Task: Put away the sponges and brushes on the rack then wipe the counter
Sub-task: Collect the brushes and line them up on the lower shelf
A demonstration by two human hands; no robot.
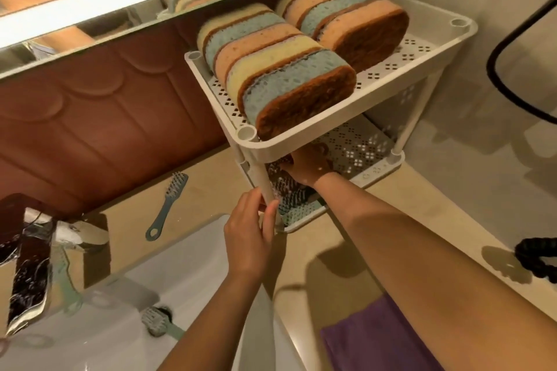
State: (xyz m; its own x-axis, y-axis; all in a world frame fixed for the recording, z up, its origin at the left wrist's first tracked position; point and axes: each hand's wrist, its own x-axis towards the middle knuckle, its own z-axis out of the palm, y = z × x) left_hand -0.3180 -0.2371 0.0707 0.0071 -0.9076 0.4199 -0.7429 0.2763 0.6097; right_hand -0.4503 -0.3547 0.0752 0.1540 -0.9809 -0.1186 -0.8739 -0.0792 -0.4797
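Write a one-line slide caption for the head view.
Left hand grips a rack post; right hand reaches into the lower shelf; sponges line the top; one brush lies on the counter.

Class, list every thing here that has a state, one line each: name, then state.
sponges: standing on edge, top shelf
left hand: grips rack leg
right hand: reaching into lower shelf, grip hidden
shelved brushes: lying on lower shelf
blue brush: lying on counter
sink brush: lying in sink
purple cloth: lying on counter, untouched
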